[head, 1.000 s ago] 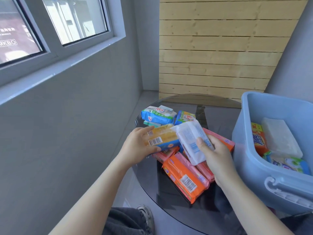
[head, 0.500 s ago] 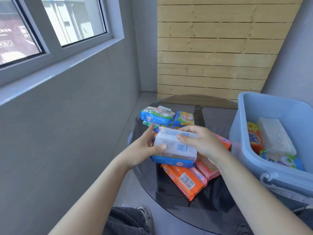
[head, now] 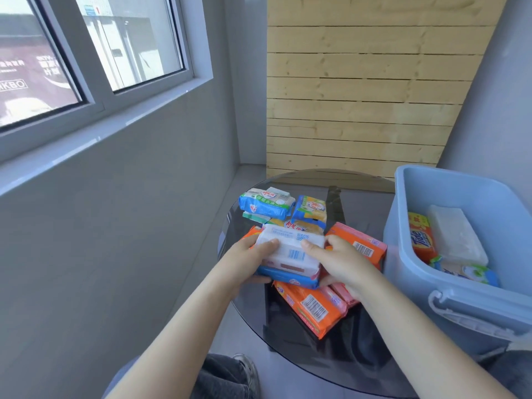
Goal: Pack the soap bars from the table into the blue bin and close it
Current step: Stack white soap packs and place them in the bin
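My fingers [head: 260,280] mostly hidden under the stack, only thumbs show on top. Blue pack [head: 288,276] under the white pack [head: 290,249]: just its front edge visible. Orange pack [head: 252,233] behind my left hand [head: 247,262]: only a corner. Pink packs [head: 342,293] half covered by my right hand [head: 342,263]. Bin [head: 449,286] cut off at right edge, its bottom and lid not seen. Tabletop [head: 290,338] near rim cut at bottom. Small print on wrappers unreadable.
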A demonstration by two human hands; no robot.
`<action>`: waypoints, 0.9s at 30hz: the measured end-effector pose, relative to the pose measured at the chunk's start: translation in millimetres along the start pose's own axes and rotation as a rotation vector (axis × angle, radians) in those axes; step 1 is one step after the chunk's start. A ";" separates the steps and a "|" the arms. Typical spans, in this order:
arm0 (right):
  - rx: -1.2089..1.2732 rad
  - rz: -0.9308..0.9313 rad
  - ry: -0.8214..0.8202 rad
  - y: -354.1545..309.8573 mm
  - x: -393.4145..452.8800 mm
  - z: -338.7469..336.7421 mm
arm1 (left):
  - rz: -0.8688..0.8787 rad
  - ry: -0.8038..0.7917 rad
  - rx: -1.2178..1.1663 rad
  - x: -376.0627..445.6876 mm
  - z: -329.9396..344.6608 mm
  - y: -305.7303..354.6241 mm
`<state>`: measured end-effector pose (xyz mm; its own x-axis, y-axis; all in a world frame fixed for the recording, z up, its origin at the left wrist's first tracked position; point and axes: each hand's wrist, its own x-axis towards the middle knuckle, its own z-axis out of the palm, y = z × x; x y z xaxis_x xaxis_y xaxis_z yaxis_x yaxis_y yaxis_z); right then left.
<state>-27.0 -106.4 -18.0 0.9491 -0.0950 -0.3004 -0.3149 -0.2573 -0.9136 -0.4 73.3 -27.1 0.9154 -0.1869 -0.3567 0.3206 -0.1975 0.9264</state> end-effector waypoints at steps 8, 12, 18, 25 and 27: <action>0.433 -0.151 0.046 -48.0 -42.3 -10.9 | 0.255 0.124 -0.331 -29.1 6.5 62.6; 0.516 -0.255 0.105 -73.7 -63.1 -43.7 | 0.335 0.061 -0.359 -39.0 35.2 109.6; 0.562 -0.334 0.184 -69.2 -79.8 -111.4 | 0.337 -0.238 -0.369 -37.4 114.5 147.2; 0.372 -0.174 0.353 -40.7 -76.5 -190.1 | 0.080 -0.475 -0.296 -12.5 209.7 163.6; 0.086 -0.122 0.465 -35.0 -71.2 -214.3 | -0.034 -0.490 -0.339 -2.3 232.5 164.9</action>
<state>-85.5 -296.8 94.2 0.8679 -0.4939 -0.0528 -0.1806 -0.2148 -0.9598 -6.3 -182.5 98.4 0.7100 -0.6240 -0.3265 0.4817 0.0921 0.8715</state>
